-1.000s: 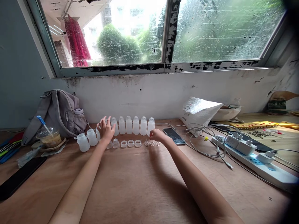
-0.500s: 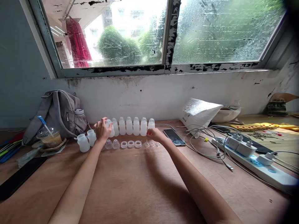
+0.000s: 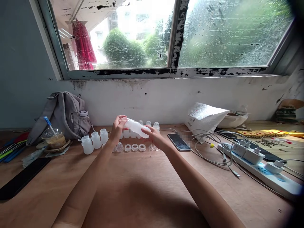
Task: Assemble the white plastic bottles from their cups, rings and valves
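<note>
A translucent white baby bottle (image 3: 137,128) is held nearly sideways above the table, between both hands. My left hand (image 3: 118,127) is closed around its left end, and my right hand (image 3: 154,136) grips its right end. Behind it stands a row of similar bottles (image 3: 126,134), partly hidden, with clear domed tops (image 3: 156,126) showing at the right. Left of my left hand are uncapped bottles (image 3: 87,145). In front lie a clear dome cap (image 3: 120,147), several white collar rings (image 3: 135,147) and thin clear rings (image 3: 150,148), some covered by my right hand.
On the left are a grey backpack (image 3: 64,114), an iced drink cup (image 3: 54,137) and a black slab (image 3: 23,177). To the right lie a phone (image 3: 179,141), tangled cables (image 3: 209,155), a power strip (image 3: 258,169) and a silvery pouch (image 3: 205,117). A window wall closes off the back.
A bottle has been lifted from the row and tipped sideways between both hands. My left hand moved right and up; my right hand left the row's right end to grip the bottle.
</note>
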{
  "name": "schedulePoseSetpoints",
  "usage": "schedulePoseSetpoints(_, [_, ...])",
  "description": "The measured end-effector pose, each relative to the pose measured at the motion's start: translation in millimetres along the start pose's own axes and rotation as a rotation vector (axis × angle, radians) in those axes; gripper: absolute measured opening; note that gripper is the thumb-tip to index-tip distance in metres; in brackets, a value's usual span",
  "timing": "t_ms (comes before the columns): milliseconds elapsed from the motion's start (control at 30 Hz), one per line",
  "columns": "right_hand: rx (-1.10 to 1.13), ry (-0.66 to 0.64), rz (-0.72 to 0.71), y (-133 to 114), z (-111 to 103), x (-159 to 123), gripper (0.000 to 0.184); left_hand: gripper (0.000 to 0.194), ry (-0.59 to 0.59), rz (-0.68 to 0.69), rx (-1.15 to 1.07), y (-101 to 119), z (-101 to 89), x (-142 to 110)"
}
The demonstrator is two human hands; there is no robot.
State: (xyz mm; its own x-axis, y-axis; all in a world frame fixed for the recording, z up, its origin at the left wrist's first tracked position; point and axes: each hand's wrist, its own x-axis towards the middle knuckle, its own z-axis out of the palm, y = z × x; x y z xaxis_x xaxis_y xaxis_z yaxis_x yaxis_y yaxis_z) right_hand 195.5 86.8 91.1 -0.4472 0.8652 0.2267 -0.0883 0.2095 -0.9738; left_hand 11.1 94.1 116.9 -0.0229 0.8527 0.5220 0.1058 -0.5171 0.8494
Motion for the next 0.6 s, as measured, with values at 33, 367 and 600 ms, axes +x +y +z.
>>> schedulePoseSetpoints(33, [-0.023, 0.006, 0.014, -0.5, -0.4, -0.2, 0.040, 0.032, 0.016, 0.008, 0.078, -0.8, 0.2, -1.5])
schedulePoseSetpoints(367, [-0.252, -0.014, 0.055, -4.4, -1.1, -3.1, 0.038, 0.043, 0.041, 0.075, 0.758, -4.7, 0.5, -6.2])
schedulePoseSetpoints(600, [-0.406, -0.055, 0.025, -25.1, -3.9, -10.6, 0.040, 0.039, 0.015, 0.011, 0.740, 1.4, -2.9, -3.7])
